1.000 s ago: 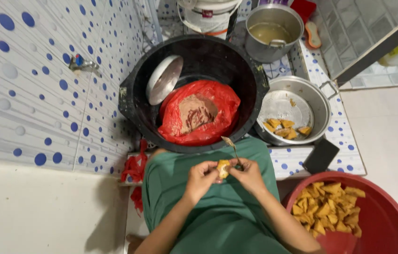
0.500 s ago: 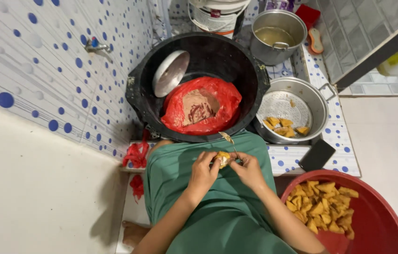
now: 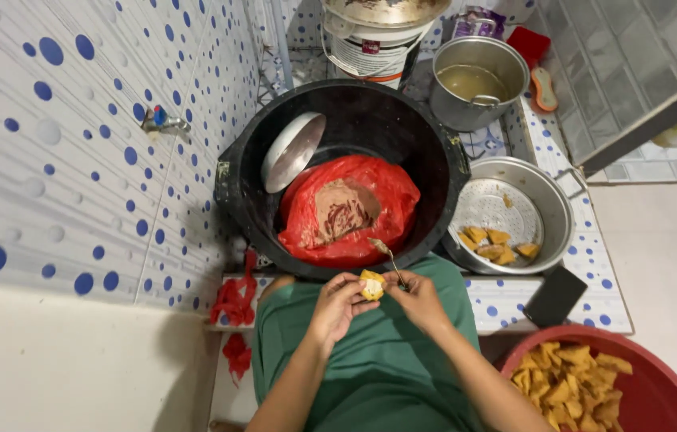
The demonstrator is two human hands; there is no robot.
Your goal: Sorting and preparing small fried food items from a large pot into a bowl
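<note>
Head view: looking down at lap, person in green cloth, seated by blue-dotted tiled wall.
Left hand (image 3: 338, 304): fingers closed round a yellow tofu puff (image 3: 372, 285), held over lap, just below rim of black tub (image 3: 234, 188).
Right hand (image 3: 418, 298): fingers pinched on a small spoon (image 3: 386, 256); spoon tip sticks up toward tub; hand touching the puff's right side.
Hands: close together, meeting at the puff.
Black tub: holds red plastic bag (image 3: 378, 216) w/ brownish filling (image 3: 342, 210) in the open top; metal lid (image 3: 294, 150) leans inside, left wall.
Steel strainer pan (image 3: 550, 200): right of tub, few yellow pieces at its lower part.
Red basin (image 3: 658, 392): bottom right, heaped w/ yellow puffs.
Steel pot (image 3: 506, 68): behind, cloudy liquid inside.
White bucket (image 3: 370, 52): top centre, behind tub.
Black phone (image 3: 555, 295): flat on dotted ledge, btw. pan & basin.
Wall tap (image 3: 161, 122): left of tub.
</note>
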